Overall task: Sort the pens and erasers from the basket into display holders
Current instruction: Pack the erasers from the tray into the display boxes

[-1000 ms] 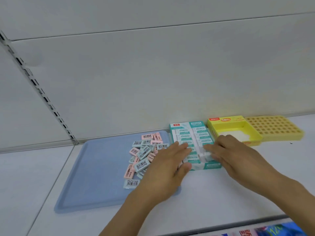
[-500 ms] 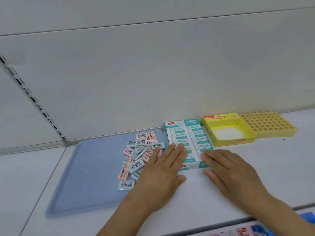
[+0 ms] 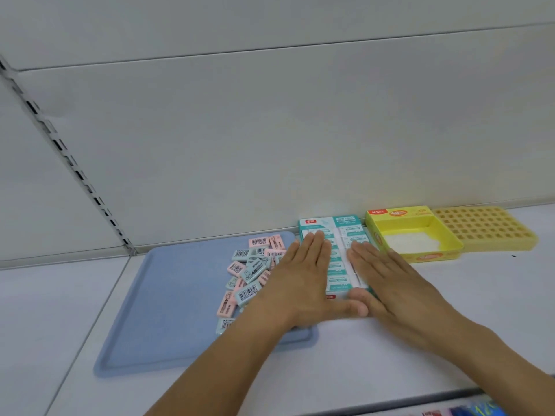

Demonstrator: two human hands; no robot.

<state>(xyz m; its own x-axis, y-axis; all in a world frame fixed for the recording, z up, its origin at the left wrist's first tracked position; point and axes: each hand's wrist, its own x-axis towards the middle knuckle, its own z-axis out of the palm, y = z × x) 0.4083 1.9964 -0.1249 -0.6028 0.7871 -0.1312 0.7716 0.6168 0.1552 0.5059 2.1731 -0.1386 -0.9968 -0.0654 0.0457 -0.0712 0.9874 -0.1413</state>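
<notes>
A teal display box point(image 3: 339, 225) filled with rows of white-and-teal erasers stands against the back wall. My left hand point(image 3: 303, 277) lies flat on its left half, fingers straight. My right hand point(image 3: 387, 280) lies flat on its right half, fingers straight, thumb near the box's front edge. To the left, a pile of several pink and pale-blue erasers point(image 3: 249, 271) lies on a blue tray point(image 3: 168, 295). A yellow display box point(image 3: 414, 232) with a white bottom stands right of the teal box.
A yellow grid holder point(image 3: 486, 229) with many small cells sits at the far right on the white shelf point(image 3: 480, 289). A slotted shelf rail point(image 3: 75, 169) runs up the wall at left. Colourful packaging point(image 3: 468, 411) shows below the shelf's front edge.
Both hands slid forward from the box's front edge and now lie flat on top of the eraser rows. The right hand let go of the eraser it was seating.
</notes>
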